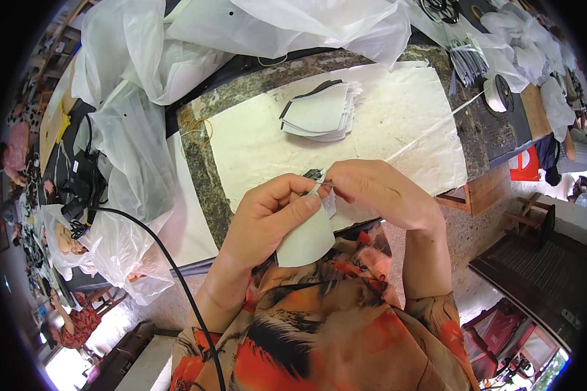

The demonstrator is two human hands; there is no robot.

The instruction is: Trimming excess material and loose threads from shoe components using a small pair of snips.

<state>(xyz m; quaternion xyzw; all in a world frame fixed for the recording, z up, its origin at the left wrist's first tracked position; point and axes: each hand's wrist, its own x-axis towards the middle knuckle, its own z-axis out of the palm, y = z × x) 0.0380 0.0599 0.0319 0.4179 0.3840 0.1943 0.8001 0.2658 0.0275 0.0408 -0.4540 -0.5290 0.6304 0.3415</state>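
Observation:
My left hand is closed on a pale grey, curved flat piece, with thumb on top and fingers behind. A small dark bit shows at the piece's upper end. My right hand pinches at that same end, fingertips close to the left ones. Narrow white tape runs from a roll across to my right hand, and a thin light strip shows at its fingertips. Beyond my hands, a fanned stack of similar pale pieces, some black-edged, lies on the white sheet.
The sheet covers a worn, speckled board. Translucent plastic bags crowd the left and far side. A black cable curves down past my left forearm. At the far right lies a bundle of dark strips; a yellow ring rests on the board.

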